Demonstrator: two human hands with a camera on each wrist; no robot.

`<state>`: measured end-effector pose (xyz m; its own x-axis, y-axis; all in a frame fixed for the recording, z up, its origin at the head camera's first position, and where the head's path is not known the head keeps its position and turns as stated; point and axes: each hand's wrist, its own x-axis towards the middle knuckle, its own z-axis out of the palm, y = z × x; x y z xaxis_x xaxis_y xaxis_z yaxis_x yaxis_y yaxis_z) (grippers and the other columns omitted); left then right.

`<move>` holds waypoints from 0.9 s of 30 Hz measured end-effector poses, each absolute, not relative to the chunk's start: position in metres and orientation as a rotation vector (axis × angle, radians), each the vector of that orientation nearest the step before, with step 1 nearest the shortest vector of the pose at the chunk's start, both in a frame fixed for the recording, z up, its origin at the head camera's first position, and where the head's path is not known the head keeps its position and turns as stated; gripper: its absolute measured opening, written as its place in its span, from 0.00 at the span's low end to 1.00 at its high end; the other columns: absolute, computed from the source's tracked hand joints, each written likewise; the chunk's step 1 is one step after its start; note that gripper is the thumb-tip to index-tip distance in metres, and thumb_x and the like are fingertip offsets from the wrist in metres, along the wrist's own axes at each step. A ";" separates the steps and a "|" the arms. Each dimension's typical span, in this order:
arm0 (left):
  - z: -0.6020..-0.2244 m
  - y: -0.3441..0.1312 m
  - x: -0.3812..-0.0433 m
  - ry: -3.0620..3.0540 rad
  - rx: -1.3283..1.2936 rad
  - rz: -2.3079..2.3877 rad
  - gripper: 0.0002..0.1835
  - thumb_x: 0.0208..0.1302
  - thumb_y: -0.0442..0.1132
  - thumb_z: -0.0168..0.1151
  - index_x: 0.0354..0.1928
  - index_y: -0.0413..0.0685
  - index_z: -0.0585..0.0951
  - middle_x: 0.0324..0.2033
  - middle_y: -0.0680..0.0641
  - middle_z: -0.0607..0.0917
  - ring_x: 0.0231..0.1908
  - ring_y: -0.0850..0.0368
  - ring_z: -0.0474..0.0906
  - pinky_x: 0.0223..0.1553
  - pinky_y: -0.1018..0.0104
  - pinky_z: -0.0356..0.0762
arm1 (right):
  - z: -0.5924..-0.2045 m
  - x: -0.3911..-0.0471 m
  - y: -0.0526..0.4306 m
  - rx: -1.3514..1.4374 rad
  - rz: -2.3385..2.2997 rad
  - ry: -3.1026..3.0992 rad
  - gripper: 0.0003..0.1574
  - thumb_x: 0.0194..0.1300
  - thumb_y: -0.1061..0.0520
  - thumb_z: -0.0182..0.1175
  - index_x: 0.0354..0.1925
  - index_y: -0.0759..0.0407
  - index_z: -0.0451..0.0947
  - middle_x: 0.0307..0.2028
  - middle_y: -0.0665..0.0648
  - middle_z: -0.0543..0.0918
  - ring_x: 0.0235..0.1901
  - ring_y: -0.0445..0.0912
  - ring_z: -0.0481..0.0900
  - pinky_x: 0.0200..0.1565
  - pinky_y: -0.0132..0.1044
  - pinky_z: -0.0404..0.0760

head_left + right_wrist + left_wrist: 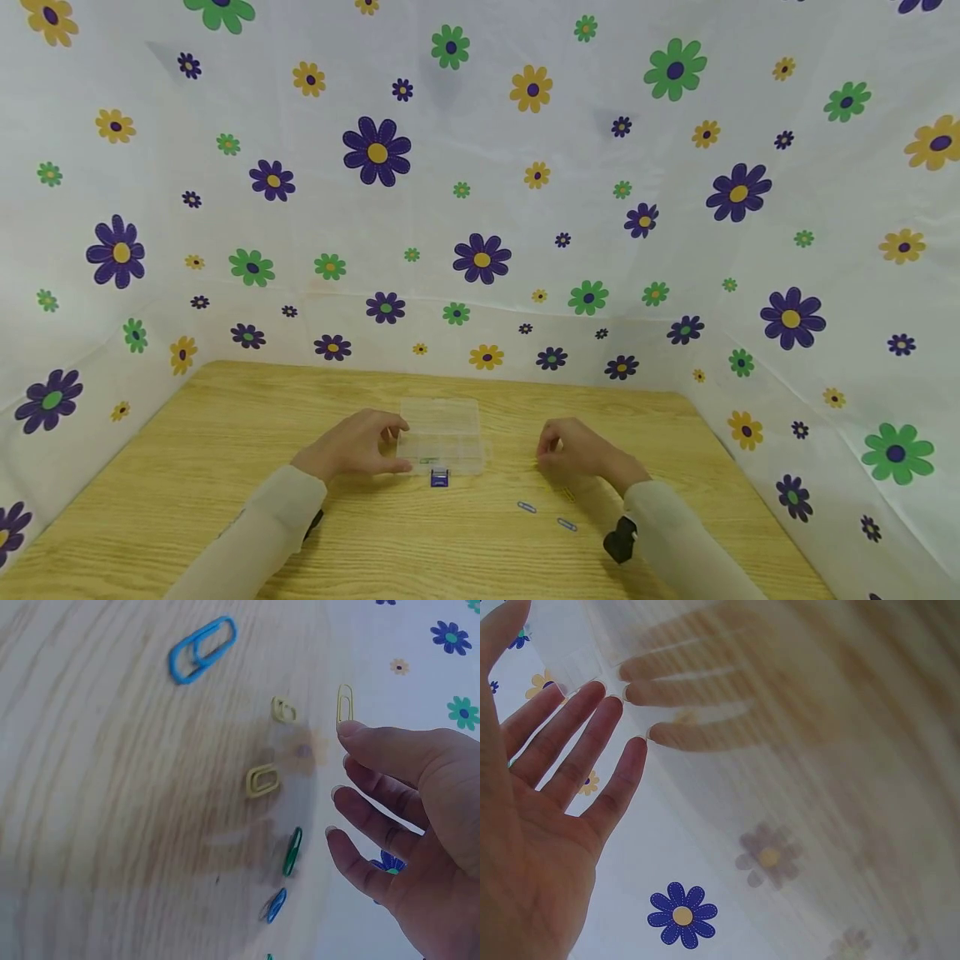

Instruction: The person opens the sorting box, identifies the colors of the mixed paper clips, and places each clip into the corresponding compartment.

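My right hand (pixel 573 450) is raised a little above the table, right of a clear plastic box (pixel 442 417). Between thumb and forefinger it pinches a yellow paper clip (pixel 345 703), which stands upright in the right wrist view; the other fingers are loosely bent. At the box's left edge is my left hand (pixel 363 446), thumb and fingers apart; in the left wrist view its fingers extend with tips at a clear edge. The box lies open, with a green paper clip (pixel 429 460) inside it. A small dark-blue item (pixel 439 478) sits at its front edge.
Loose on the wooden table (pixel 360 550) lie blue paper clips (pixel 527 507) and yellow paper clips (pixel 568 495), near my right hand. Green (pixel 292 851) and blue clips (pixel 277 905) show farther off in the right wrist view. A flower-patterned white sheet (pixel 480 217) encloses the table's back and sides.
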<state>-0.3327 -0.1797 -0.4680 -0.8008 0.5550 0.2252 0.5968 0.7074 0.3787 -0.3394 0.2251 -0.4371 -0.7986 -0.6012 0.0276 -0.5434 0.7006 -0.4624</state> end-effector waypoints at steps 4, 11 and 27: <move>-0.466 -0.179 -0.332 -2.814 -0.956 -0.675 0.36 0.54 0.63 0.75 0.55 0.41 0.84 0.42 0.48 0.88 0.42 0.54 0.83 0.47 0.54 0.84 | -0.434 -0.342 0.220 -0.982 -0.698 2.778 0.06 0.68 0.61 0.68 0.32 0.55 0.86 0.35 0.49 0.84 0.37 0.38 0.78 0.44 0.34 0.81; -0.465 -0.179 -0.331 -2.819 -0.955 -0.673 0.36 0.54 0.63 0.75 0.54 0.41 0.84 0.42 0.47 0.88 0.42 0.53 0.83 0.47 0.54 0.83 | -0.431 -0.345 0.207 -1.025 -0.708 2.780 0.07 0.68 0.60 0.68 0.31 0.55 0.86 0.35 0.49 0.85 0.38 0.38 0.78 0.40 0.30 0.79; -0.465 -0.179 -0.331 -2.816 -0.965 -0.681 0.36 0.54 0.63 0.75 0.54 0.41 0.84 0.42 0.48 0.88 0.42 0.54 0.83 0.47 0.55 0.83 | -0.423 -0.346 0.177 -1.071 -0.712 2.751 0.06 0.68 0.60 0.67 0.32 0.55 0.86 0.37 0.51 0.86 0.39 0.39 0.79 0.43 0.31 0.80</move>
<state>-0.3309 -0.1793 -0.4646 -0.7967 0.5621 0.2221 0.6015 0.7014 0.3825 -0.3455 0.1770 -0.4228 -0.7464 -0.6619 0.0696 -0.6126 0.6423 -0.4606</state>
